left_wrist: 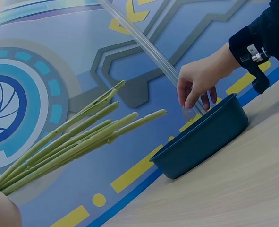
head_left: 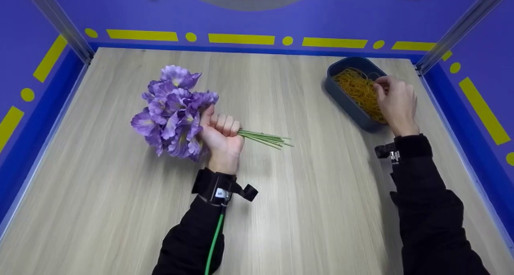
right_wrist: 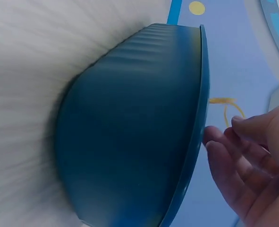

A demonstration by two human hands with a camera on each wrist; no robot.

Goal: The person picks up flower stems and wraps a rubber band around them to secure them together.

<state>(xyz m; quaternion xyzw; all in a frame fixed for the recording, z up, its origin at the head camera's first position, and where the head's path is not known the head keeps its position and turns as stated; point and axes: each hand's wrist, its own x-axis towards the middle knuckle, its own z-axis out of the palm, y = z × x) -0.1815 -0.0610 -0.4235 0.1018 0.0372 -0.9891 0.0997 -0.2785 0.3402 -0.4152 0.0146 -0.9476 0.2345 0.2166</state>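
Head view: left hand [head_left: 222, 136] fisted round thin green stems [head_left: 265, 139] of purple artificial flower bunch [head_left: 173, 111], held over pale wood-grain surface [head_left: 305, 194]. Right hand [head_left: 395, 102] over dark blue plastic tub [head_left: 344, 99] of orange rubber bands [head_left: 359, 91], fingertips pinching band.

Left wrist view: stems [left_wrist: 73, 142] fan out; tub [left_wrist: 200, 142] beyond.

Right wrist view: tub wall [right_wrist: 130, 132]; curled fingers [right_wrist: 233, 156] beside rim, one band [right_wrist: 226, 106] lifted.

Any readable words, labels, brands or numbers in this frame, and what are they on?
None readable. The white tag on the left wrist strap is too small and blurred to read. The walls carry only yellow dashes and dots, the bin and flowers bear no text.
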